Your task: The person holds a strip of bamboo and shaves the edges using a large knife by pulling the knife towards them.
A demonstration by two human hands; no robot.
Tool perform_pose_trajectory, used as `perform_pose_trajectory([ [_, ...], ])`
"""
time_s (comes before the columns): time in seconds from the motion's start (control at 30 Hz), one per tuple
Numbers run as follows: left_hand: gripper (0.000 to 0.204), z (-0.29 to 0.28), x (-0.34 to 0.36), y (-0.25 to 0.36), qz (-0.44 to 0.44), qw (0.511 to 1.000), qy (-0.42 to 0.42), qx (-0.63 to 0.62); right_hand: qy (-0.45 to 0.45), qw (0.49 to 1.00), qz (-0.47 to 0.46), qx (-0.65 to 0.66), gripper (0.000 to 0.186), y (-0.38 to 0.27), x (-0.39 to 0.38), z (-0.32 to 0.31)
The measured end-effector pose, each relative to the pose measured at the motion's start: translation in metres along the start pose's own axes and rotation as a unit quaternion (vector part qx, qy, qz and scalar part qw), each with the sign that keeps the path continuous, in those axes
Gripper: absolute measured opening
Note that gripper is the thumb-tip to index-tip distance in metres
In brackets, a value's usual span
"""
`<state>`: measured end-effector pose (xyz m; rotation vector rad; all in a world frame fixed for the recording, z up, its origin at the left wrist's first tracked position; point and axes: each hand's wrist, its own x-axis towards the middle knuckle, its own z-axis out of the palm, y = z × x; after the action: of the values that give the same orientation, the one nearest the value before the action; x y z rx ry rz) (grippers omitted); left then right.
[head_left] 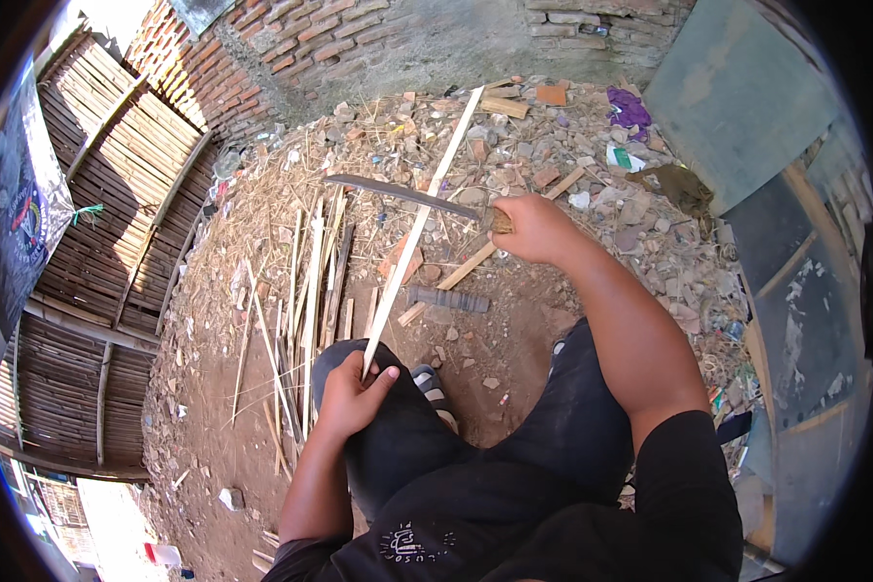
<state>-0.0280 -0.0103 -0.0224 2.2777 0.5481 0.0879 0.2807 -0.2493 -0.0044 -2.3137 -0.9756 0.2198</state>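
My left hand (357, 390) is closed around the lower end of a long pale bamboo strip (423, 218), close to my left knee. The strip slants up and away to the right, its far end over the rubble. In my right hand (538, 230) is the wrapped handle of a machete, and its long dark blade (398, 190) points left. Blade and strip cross near the strip's middle; whether they touch I cannot tell. Beneath them on the ground are a wooden stick (475, 264) and a dark ridged block (448, 299).
Several bamboo strips (310, 281) lie beside my left leg. Rubble (611, 209) covers the ground ahead, up to a brick wall (359, 58). A bamboo-slat panel (116, 175) stands at the left, and grey boards (747, 97) lean at the right. A purple cloth (630, 113) lies far right.
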Motion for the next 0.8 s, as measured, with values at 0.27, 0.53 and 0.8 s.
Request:
perform_pose_trajectory([
  [0.27,0.032,-0.005,0.011,0.012,-0.039,0.967,-0.008,-0.253,-0.113,0.946,-0.083,0.292,0.043,-0.061,-0.014,0.06],
  [0.53,0.044,0.008,0.026,0.046,0.031,0.946,-0.02,-0.323,-0.108,0.801,-0.049,0.587,0.049,-0.1,-0.027,0.093],
  [0.8,0.051,0.032,0.024,0.076,0.081,0.934,0.019,-0.347,-0.06,0.759,-0.023,0.647,0.065,-0.111,-0.044,0.09],
])
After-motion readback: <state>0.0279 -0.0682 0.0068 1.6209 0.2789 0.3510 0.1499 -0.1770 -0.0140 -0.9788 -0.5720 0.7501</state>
